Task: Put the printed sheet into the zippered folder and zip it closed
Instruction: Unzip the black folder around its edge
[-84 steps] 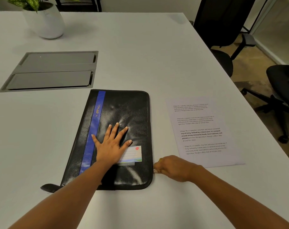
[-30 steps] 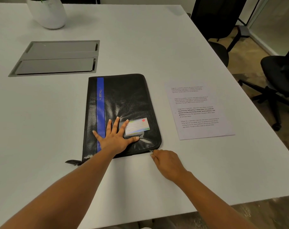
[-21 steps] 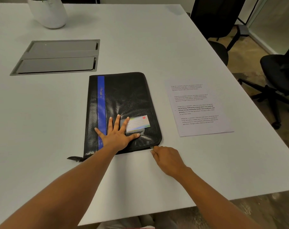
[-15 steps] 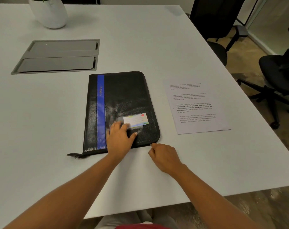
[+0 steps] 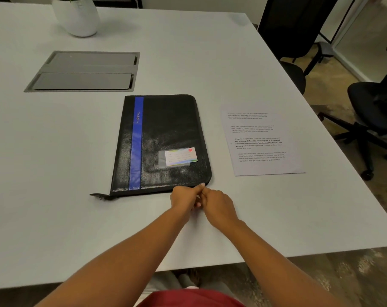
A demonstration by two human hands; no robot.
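The black zippered folder [image 5: 166, 134] with a blue stripe lies shut and flat in the middle of the white table [image 5: 55, 196], a card in its clear front pocket. The printed sheet [image 5: 261, 142] lies on the table just right of it, apart from it. My left hand [image 5: 183, 197] and my right hand [image 5: 219, 202] meet at the folder's near right corner, fingers curled. The left pinches the folder's near edge. The right pinches at the zipper there; the pull itself is hidden between my fingers. The zipper's loose tail [image 5: 99, 196] sticks out at the near left corner.
A white plant pot [image 5: 79, 18] stands at the far left. A grey recessed cable hatch [image 5: 86, 72] sits flush in the table beyond the folder. Black office chairs [image 5: 374, 103] stand past the table's right edge. The table's near edge runs close below my forearms.
My left hand has come off the folder's cover and moved to the near right corner, joining my right hand. The right hand stayed at that corner.
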